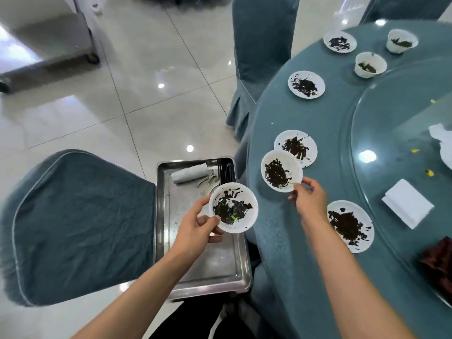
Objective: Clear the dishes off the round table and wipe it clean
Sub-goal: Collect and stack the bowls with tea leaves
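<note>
Hands gripping sauce-smeared saucers, towel in tray

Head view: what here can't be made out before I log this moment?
- Dark red item: cut off by the right edge, blurred; identity unclear.
- White plate on the glass turntable: mostly outside the frame.
- Plate in the right hand: whether it has left the table is unclear.
- Metal tray: its support is hidden beneath it.
- Left hand: fingers under its plate are hidden.
</note>
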Demonstrator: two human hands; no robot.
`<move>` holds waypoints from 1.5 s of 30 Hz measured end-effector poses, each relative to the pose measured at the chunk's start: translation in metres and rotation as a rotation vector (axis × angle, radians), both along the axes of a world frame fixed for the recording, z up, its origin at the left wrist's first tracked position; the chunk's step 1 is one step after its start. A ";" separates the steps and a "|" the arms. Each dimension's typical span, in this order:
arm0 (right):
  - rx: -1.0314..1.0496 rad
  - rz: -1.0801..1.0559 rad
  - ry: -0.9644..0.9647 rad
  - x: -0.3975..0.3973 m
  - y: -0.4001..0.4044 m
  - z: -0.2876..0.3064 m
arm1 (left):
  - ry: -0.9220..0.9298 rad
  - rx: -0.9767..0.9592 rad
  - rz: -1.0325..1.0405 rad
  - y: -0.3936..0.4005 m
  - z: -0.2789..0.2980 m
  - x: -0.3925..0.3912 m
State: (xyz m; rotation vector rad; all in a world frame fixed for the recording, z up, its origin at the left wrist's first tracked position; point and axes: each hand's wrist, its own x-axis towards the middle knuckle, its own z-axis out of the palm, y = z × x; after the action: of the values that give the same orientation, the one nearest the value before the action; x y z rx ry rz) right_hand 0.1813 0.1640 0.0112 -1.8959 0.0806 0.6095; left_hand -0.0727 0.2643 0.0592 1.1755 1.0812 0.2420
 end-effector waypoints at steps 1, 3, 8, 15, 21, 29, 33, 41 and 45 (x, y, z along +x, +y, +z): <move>0.073 0.011 0.014 -0.011 -0.001 0.012 | -0.005 0.003 0.012 -0.003 0.002 -0.005; 0.196 0.082 0.042 -0.037 -0.004 0.033 | -0.014 0.011 0.043 -0.009 0.008 -0.018; 0.276 0.421 0.019 -0.105 -0.013 0.058 | -0.040 0.016 0.134 -0.032 0.025 -0.051; 0.147 0.697 -0.160 -0.170 -0.027 0.062 | -0.028 0.034 0.213 -0.067 0.045 -0.114; 0.059 0.895 -0.114 -0.228 -0.019 0.081 | -0.059 0.070 0.283 -0.071 0.061 -0.176; 0.117 1.018 -0.136 -0.316 0.039 0.111 | -0.113 0.001 0.460 -0.041 0.080 -0.260; 0.126 1.031 -0.189 -0.378 0.082 0.117 | -0.138 0.016 0.499 -0.009 0.091 -0.321; 0.137 1.097 -0.234 -0.510 0.166 0.124 | -0.039 0.186 0.569 0.064 0.099 -0.454; 0.134 1.125 -0.405 -0.554 0.199 0.132 | -0.058 0.176 0.605 0.102 0.103 -0.508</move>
State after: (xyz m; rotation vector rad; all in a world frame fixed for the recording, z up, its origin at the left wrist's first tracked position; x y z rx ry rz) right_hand -0.3732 0.3634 0.1431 -1.7737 -1.3208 0.8960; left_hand -0.5806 0.3666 0.1625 0.9588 1.3649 0.8498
